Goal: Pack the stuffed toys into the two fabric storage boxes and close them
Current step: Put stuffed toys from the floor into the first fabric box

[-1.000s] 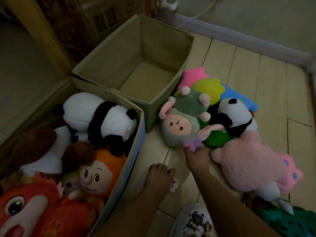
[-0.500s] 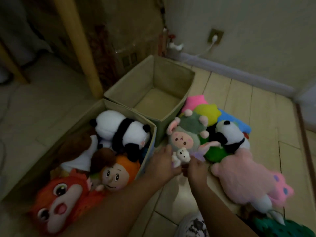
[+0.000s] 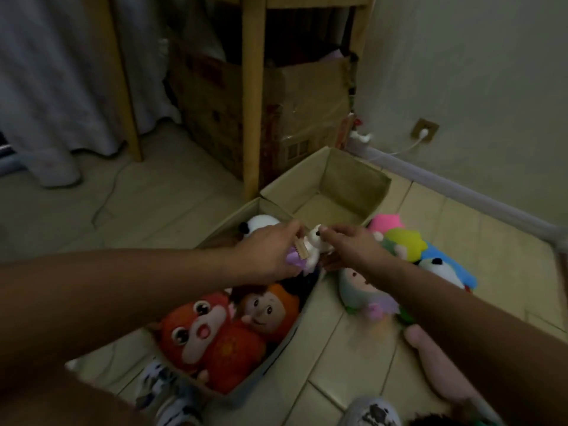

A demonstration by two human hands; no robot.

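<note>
Both hands were up over the gap between the two boxes, together on one small white toy (image 3: 315, 245). Left hand (image 3: 270, 253) gripped its lower part, fingers curled round a purple bit and a tan tag. Right hand (image 3: 353, 245) pinched the toy's head end from the other side. The toy was off the floor, held above the near box's far corner.

Near box (image 3: 278, 361) was packed: red fox toy (image 3: 203, 336) at the near end, orange-hooded doll (image 3: 267, 305) beside it, a panda (image 3: 258, 226) showing at the far end behind the left hand. Far box (image 3: 353, 182) was open, nothing visible inside; it touched the near box at one corner.

On the floor right of the boxes: a pile with a pink star (image 3: 385, 221), a yellow-green star (image 3: 404, 242), a blue cushion (image 3: 455, 265), a second panda (image 3: 439, 267), a green-hooded doll (image 3: 359, 285) partly under the right forearm, and a pink plush (image 3: 436, 361) near the floor's right edge. Lids weren't visible; motion blur made the fine grip detail unclear.
</note>
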